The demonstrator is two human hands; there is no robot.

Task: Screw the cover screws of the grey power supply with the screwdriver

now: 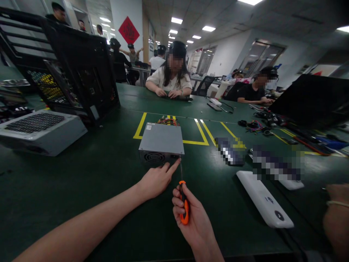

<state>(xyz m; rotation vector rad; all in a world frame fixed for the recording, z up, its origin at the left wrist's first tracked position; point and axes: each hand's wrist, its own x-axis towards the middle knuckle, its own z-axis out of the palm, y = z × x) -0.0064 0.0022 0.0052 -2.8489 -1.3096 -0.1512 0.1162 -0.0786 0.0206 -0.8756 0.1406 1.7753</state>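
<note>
Grey metal box-shaped power supply (162, 138), resting on the green tabletop (114, 171), fan side facing the hands. Left hand (156, 181): palm down before the power supply, fingers apart, index stretched to its near right corner. Right hand (195, 214): farther in front, palm upturned, fingers wrapped round an orange-and-black-handled screwdriver (185, 213), metal shaft aimed at that corner.

I see a single head-worn camera, looking out from the near edge of the counter (109, 169). It faces forward and down, close over the left hand (157, 179) and the right hand (195, 211), and takes in the counter across to its far edge. Past that edge the wide view runs by the person opposite (167, 83), farther off, and on up to the ceiling lights (209, 28).
</note>
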